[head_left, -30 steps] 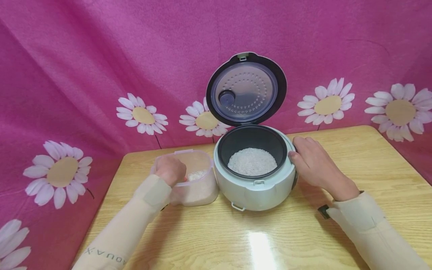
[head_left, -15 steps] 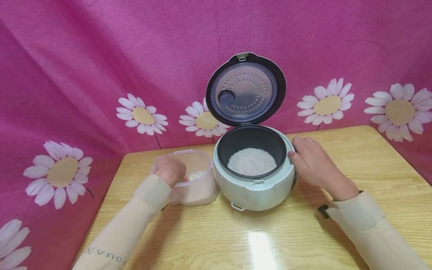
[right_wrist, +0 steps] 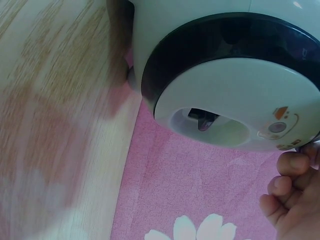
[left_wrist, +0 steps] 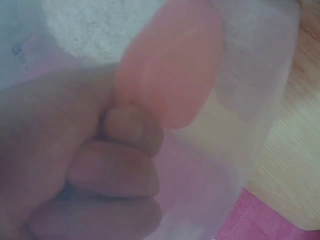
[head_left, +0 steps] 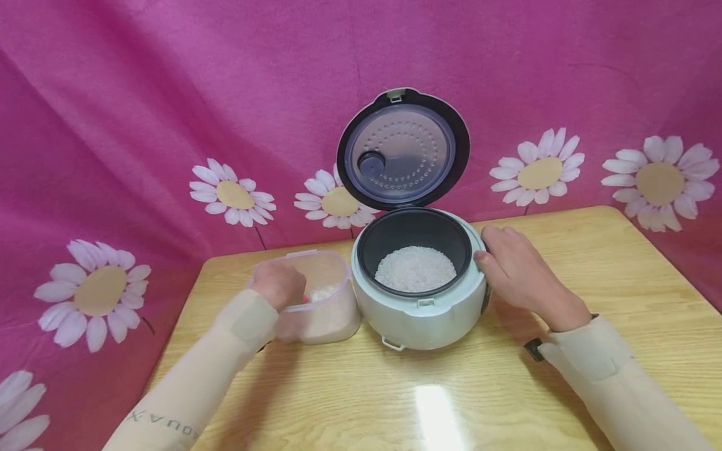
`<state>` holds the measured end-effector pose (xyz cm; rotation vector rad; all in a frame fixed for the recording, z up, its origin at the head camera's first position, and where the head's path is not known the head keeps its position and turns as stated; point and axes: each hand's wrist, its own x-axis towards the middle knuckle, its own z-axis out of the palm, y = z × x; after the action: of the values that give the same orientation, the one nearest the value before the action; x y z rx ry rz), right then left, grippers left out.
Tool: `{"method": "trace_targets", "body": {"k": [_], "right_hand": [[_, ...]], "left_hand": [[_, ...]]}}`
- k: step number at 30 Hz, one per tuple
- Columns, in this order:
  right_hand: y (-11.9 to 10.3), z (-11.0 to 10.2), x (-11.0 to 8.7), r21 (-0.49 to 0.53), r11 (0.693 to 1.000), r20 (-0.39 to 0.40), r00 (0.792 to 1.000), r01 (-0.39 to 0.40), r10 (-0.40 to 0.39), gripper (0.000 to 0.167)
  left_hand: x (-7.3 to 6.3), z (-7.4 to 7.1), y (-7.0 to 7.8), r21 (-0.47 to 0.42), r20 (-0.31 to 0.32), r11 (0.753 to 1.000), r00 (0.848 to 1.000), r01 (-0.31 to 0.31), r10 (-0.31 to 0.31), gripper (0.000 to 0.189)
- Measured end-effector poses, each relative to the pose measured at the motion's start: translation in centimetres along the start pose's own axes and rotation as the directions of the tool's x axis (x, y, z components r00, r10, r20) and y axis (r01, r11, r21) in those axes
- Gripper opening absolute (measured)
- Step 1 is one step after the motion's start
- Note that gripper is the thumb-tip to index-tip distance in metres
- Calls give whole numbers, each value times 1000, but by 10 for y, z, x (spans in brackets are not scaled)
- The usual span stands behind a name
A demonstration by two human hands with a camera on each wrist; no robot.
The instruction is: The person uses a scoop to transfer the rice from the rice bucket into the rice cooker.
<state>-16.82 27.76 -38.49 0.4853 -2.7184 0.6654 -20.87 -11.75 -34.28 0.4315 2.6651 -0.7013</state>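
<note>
My left hand (head_left: 279, 285) reaches down into a clear plastic container (head_left: 329, 322) of white rice (head_left: 324, 292). Between its thumb and curled fingers it holds a pink scoop (left_wrist: 172, 62), seen large in the left wrist view; only a red-pink bit shows in the head view. Right beside the container stands a pale rice cooker (head_left: 423, 322) with its lid (head_left: 403, 147) raised and a mound of rice (head_left: 416, 268) in its black inner pot. My right hand (head_left: 521, 272) grips the cooker's right side, thumb at the rim; the right wrist view shows its curled fingers by the casing.
Everything stands on a wooden table (head_left: 350, 401). A pink cloth (head_left: 271, 75) printed with white daisies hangs close behind and to the left. The raised lid leans back near this cloth. At the cooker's lower front, a small loop (head_left: 393, 344) sticks out.
The head view has shifted slightly, so most things appear a little further left. My left hand has moved slightly left inside the container, showing more of the scoop. The right hand keeps its hold.
</note>
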Motion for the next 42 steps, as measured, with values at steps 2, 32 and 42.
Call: {"method": "trace_targets", "body": {"k": [2, 32, 42], "right_hand": [[0, 1, 1, -1, 1000, -5, 1000, 10, -10, 14], [1, 3, -1, -3, 1000, 5, 1000, -6, 6, 16], [2, 3, 0, -13, 1000, -11, 1000, 10, -10, 13]], "left_hand": [[-1, 0, -2, -4, -7, 1000, 1000, -6, 6, 29], [-6, 1, -12, -186, -112, 966, 981, -179, 160, 34], [-2, 0, -10, -236, -119, 958, 983, -163, 138, 36]]}}
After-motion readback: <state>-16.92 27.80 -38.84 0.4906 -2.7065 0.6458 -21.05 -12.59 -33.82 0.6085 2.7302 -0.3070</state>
